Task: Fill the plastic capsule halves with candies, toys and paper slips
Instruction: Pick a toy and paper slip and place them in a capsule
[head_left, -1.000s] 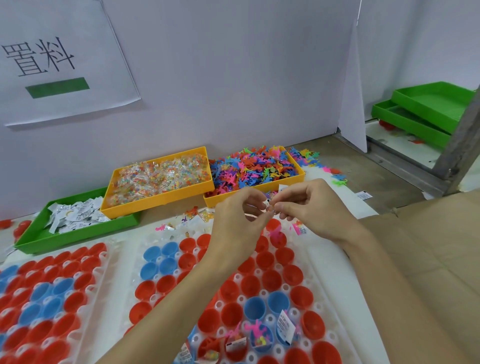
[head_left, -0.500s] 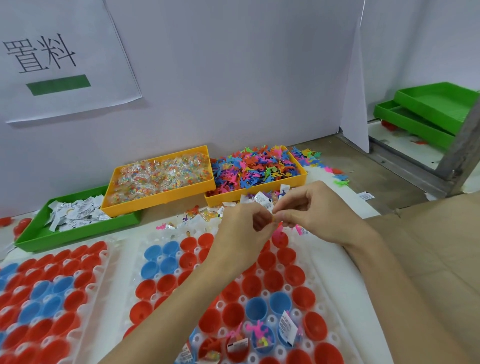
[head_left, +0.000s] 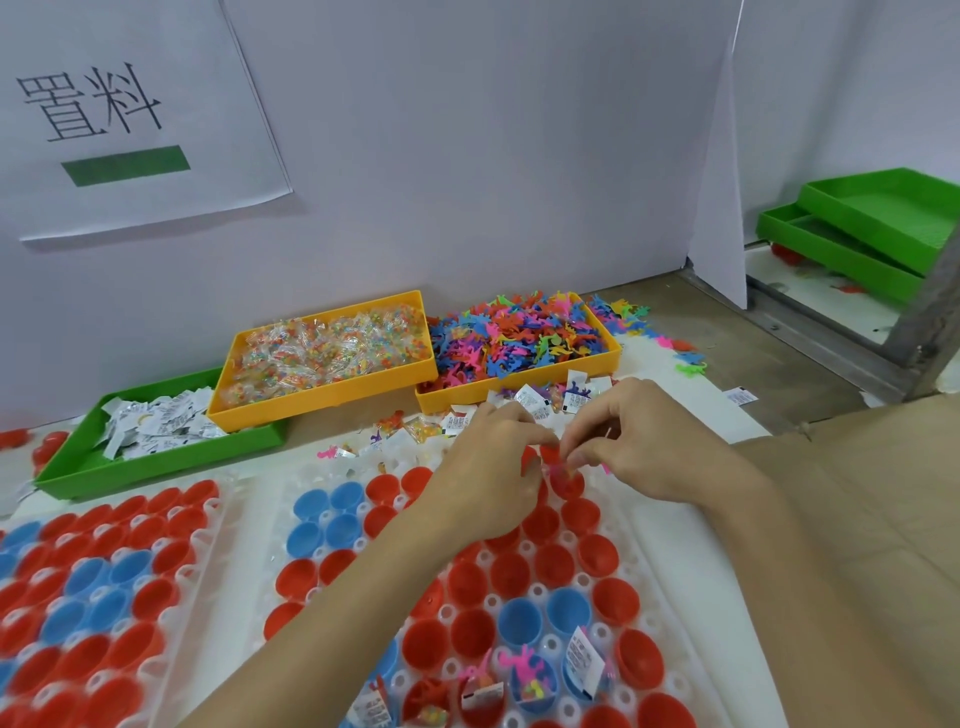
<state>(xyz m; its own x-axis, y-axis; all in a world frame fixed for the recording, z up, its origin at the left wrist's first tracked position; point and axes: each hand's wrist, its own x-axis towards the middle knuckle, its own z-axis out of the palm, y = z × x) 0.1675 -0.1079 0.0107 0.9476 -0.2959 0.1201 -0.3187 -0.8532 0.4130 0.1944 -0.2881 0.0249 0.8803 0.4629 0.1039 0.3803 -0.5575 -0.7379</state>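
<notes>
Seen from a head-worn camera looking down, two bare hands meet over the far end of a clear plastic holder tray (head_left: 332, 488) that lies on a white surface (head_left: 691, 384) and is packed with open red and blue plastic capsule halves (head_left: 524, 571). The left hand (head_left: 488, 467) and the right hand (head_left: 639, 447) have their fingertips drawn together just above one red capsule half (head_left: 567, 482) in the far rows; each grip is pinched closed on something small and pinkish between them, too blurred to name. At the near edge of the tray, a few capsule halves are already filled: a white printed paper slip (head_left: 584, 661) stands in one, and a pink plastic toy figure (head_left: 522, 670) sits in a blue half beside it. A second tray of red and blue halves (head_left: 78, 597) lies to the left. Beyond the hands, against a pale wall, three supply trays stand in a row: a green tray of white paper slips (head_left: 156, 441), a yellow tray of clear-wrapped colourful candies (head_left: 327, 358), which overlaps the green tray's right end, and a yellow tray heaped with bright plastic toy figures (head_left: 519, 343). Loose slips, candies and toys lie scattered (head_left: 524, 402) between those trays and the hands. A white paper sign with two black Chinese characters and a green bar (head_left: 119, 119) hangs on the wall at upper left. Stacked green trays (head_left: 872, 223) sit far right, and brown cardboard (head_left: 857, 519) covers the near right.
</notes>
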